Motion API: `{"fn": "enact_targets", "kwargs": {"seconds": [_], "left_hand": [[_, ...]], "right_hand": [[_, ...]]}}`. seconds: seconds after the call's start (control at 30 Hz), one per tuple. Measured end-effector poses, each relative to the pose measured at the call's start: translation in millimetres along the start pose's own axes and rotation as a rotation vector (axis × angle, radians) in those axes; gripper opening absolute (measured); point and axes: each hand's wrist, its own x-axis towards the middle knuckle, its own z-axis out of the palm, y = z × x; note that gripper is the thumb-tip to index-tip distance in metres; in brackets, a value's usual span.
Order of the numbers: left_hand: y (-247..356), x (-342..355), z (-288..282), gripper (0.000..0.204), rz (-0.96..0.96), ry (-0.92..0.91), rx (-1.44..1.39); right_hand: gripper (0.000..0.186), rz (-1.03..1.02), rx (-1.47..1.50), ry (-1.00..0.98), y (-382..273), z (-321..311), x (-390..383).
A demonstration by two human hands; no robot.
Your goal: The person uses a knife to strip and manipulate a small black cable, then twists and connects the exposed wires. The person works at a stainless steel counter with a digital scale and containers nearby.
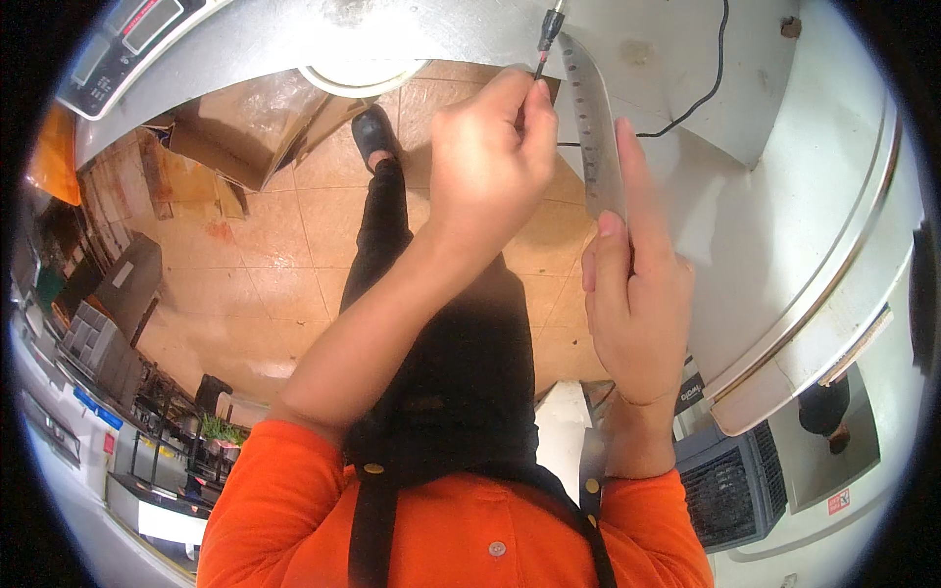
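My left hand (495, 157) is closed on a thin dark wire (540, 71) that runs to a black-and-silver plug (552, 27) at the top. My right hand (632, 304) grips a large knife, its handle hidden in my fingers. The knife's dimpled blade (593, 118) points up beside the plug and wire, with my index finger stretched along it; that finger is slightly blurred. A longer black cable (718, 69) curves over the pale surface to the right of the blade.
A metal counter (225, 44) spans the top, carrying a scale (137, 39). Below it are a white round container (363, 83), cardboard (225, 147) and a tiled floor (265, 284). A pale curved surface (804, 245) lies at the right, with a grey slatted appliance (725, 490) below.
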Motion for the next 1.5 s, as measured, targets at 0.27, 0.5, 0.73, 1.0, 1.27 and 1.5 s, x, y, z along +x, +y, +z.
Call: {"fn": "enact_targets", "kwargs": {"seconds": [0.27, 0.5, 0.73, 1.0, 1.27, 1.5], "left_hand": [[1, 3, -3, 0.018, 0.007, -0.01, 0.013], [0, 4, -2, 0.017, -0.002, -0.017, -0.004], [-1, 2, -1, 0.017, 0.031, -0.013, 0.019], [1, 3, -2, 0.021, -0.001, -0.032, -0.009], [-2, 1, -2, 0.023, -0.078, -0.056, -0.048], [0, 3, -3, 0.023, -0.135, -0.064, -0.097]], "right_hand": [[0.063, -0.051, -0.013, -0.047, -14, -3, 5], [0.061, -0.077, -0.072, -0.076, -16, -5, 9], [0.058, -0.186, -0.127, -0.056, -10, -3, 15], [0.057, -0.155, -0.073, -0.053, -7, -5, 25], [0.055, -0.207, -0.067, -0.036, -2, -1, 30], [0.055, -0.243, -0.11, -0.007, 3, 9, 37]]}}
